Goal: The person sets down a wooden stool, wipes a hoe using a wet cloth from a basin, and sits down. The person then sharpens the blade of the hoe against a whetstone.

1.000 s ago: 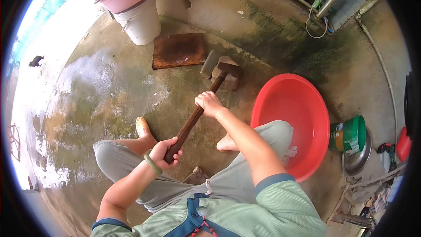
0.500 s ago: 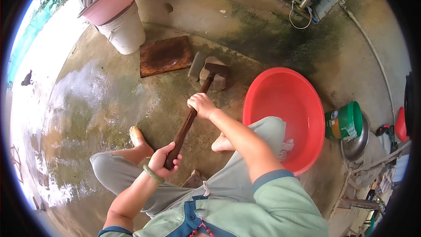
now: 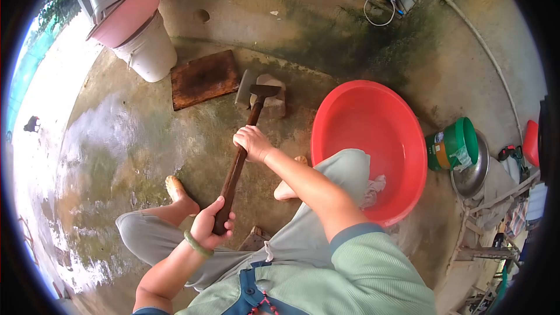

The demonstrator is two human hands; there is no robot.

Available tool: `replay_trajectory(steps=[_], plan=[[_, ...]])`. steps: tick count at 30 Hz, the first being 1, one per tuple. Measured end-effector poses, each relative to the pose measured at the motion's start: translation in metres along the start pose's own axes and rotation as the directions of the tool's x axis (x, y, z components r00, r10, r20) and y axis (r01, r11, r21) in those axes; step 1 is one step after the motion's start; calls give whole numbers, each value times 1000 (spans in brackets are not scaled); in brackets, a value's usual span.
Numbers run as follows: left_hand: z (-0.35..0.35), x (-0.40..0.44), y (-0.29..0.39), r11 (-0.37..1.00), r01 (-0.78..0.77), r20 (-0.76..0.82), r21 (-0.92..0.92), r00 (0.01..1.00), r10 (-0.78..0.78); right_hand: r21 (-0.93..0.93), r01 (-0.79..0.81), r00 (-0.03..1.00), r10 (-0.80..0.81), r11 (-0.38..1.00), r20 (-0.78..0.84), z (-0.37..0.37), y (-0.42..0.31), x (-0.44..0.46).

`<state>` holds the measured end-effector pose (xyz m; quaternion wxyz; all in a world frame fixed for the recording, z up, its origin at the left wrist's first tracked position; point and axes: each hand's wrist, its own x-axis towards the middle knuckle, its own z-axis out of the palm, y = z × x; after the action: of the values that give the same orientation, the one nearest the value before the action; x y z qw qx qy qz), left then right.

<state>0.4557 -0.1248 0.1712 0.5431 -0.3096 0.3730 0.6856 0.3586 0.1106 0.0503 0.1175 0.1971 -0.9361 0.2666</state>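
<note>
My right hand [image 3: 252, 143] wraps the upper part of a long dark wooden handle, below the head of a hammer-like tool [image 3: 234, 179]. Near the handle's butt, my left hand [image 3: 212, 223] is closed around it, with a bangle on the wrist. The dark metal head lies over a pale stone block [image 3: 275, 105] on the floor; whether they touch I cannot tell. Beside that stone leans or lies a grey oblong block [image 3: 245, 88]. The tool slants from between my knees up toward the blocks.
A big red basin [image 3: 402, 157] with a pale cloth [image 3: 373, 191] stands by my right knee. Beyond it are a green bucket [image 3: 466, 143] and a metal bowl [image 3: 479, 169]. A brown board [image 3: 204, 79] and stacked buckets [image 3: 153, 52] stand ahead left. The concrete floor looks wet.
The view has shifted, so the surroundings sit a little farther left. Both hands keep their hold on the tool, and its head stays over the stone block.
</note>
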Motion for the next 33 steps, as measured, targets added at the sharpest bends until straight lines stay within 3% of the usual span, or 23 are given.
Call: replay_trajectory(steps=[1,5,7,11,13,15,19,21,26,30,33], plan=[[-3,-14,-3,1000,3,40,11,999,-3,24,-3,1000,3,1000,-12,-1,-12,-3],[-26,-44,-30,998,62,-139,-27,988,-65,156,21,984,7,987,-176,16,-59,-26],[-29,-23,-23,999,24,-179,24,984,-19,107,16,969,12,994,-249,27,-40,-15],[-4,16,15,1000,-13,-53,-19,999,12,28,26,987,-21,999,-159,21,15,17],[-4,10,15,999,-4,-30,-41,1000,3,17,2,994,0,1000,-108,9,4,18],[-14,-19,2,998,-33,21,58,999,32,78,28,988,-16,997,-156,8,-24,5],[-16,-44,-23,998,36,-130,56,991,-28,151,-7,961,49,988,-273,21,-60,-18],[-17,-18,-9,995,-39,-127,96,991,51,83,-4,956,28,997,-290,23,-34,-3],[5,11,19,998,-36,-39,49,999,38,42,-21,985,28,999,-171,21,9,17],[-7,-41,-9,989,-29,-95,145,995,43,128,-47,941,87,991,-328,20,-50,-11],[-8,-33,-14,977,-7,-184,211,982,47,166,-54,906,118,985,-406,30,-46,-15]])
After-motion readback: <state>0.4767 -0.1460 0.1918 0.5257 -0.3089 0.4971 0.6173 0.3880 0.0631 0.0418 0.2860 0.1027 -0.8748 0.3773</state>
